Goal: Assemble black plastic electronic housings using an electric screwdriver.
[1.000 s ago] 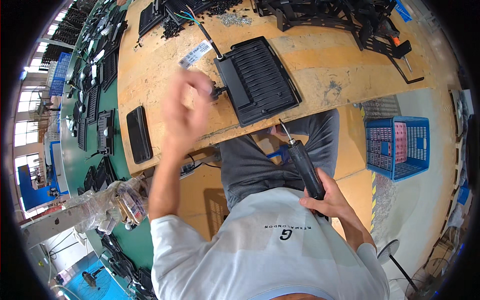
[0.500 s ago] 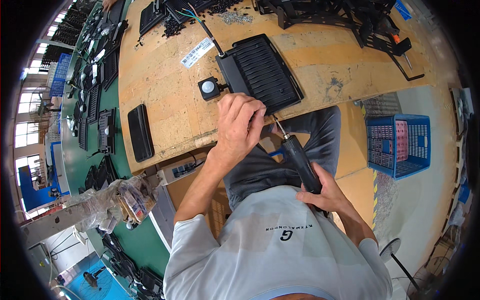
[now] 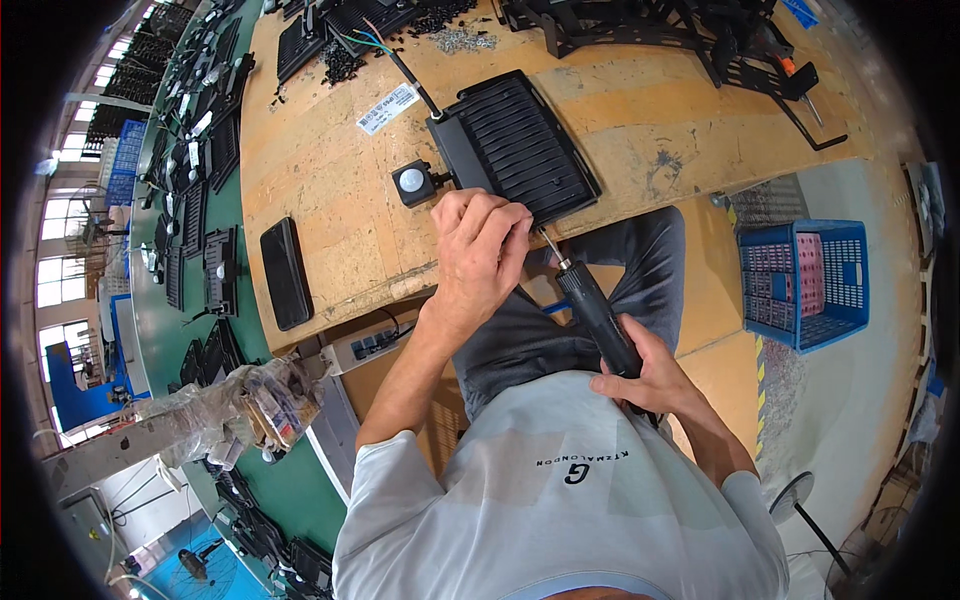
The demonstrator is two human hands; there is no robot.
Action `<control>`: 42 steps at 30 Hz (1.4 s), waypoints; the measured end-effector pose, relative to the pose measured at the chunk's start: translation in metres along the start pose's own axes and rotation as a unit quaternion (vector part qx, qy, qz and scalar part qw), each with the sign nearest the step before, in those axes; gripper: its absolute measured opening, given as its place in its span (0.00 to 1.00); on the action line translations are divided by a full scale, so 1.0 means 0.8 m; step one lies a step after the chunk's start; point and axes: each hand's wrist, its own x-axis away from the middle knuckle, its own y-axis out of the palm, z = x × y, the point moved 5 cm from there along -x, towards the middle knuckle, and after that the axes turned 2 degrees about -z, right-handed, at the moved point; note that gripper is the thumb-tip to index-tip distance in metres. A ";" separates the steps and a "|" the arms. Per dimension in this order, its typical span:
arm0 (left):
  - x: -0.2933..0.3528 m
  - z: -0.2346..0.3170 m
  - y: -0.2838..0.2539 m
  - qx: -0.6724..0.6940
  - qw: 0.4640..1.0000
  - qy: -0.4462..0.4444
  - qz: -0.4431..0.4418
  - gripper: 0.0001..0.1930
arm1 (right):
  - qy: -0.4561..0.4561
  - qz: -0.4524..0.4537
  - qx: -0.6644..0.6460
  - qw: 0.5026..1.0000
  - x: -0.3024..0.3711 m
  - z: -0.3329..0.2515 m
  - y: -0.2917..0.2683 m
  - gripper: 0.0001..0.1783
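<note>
A black LED floodlight [image 3: 520, 150] with a ribbed back lies on the wooden bench near its front edge. Attached to its left side is a small motion sensor [image 3: 412, 181] with a white dome. A cable [image 3: 415, 82] with bare coloured wires runs from its far end. My left hand [image 3: 478, 245] is closed in a pinch at the floodlight's near end; what its fingertips hold is hidden. In my right hand [image 3: 650, 375] I grip a black electric screwdriver [image 3: 598, 318], its bit pointing up close beside my left fingertips. Whether the bit touches anything, I cannot tell.
A black phone [image 3: 286, 273] lies at the bench's left. Far back are piles of small screws [image 3: 462, 40], a white label [image 3: 388, 108] and black metal brackets [image 3: 660, 40]. A green table [image 3: 190, 290] with several floodlights stands left; a blue crate [image 3: 805, 285] sits right.
The whole view has shifted slightly. My hands, the screwdriver and the floodlight keep nearly the same places relative to each other.
</note>
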 end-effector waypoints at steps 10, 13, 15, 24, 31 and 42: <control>-0.008 -0.001 -0.005 0.030 0.999 -0.039 -0.018 0.06 | -0.015 0.000 -0.034 0.999 -0.004 0.000 0.005 0.29; -0.009 -0.001 -0.006 0.035 0.998 -0.035 -0.026 0.06 | -0.043 0.011 -0.008 0.999 -0.006 0.000 0.004 0.29; -0.010 -0.001 -0.007 0.038 0.998 -0.034 -0.033 0.06 | -0.033 0.015 -0.003 0.999 -0.003 -0.007 0.002 0.30; -0.012 -0.002 0.000 0.045 0.993 -0.054 -0.094 0.06 | -0.031 0.011 -0.015 0.999 -0.004 0.004 0.000 0.29; -0.025 -0.008 -0.011 0.056 0.984 0.005 -0.169 0.07 | -0.028 -0.021 -0.072 0.997 -0.010 0.015 0.007 0.32; -0.069 -0.009 -0.006 0.084 0.952 0.014 -0.295 0.10 | -0.025 -0.043 -0.121 0.991 -0.013 0.017 0.006 0.30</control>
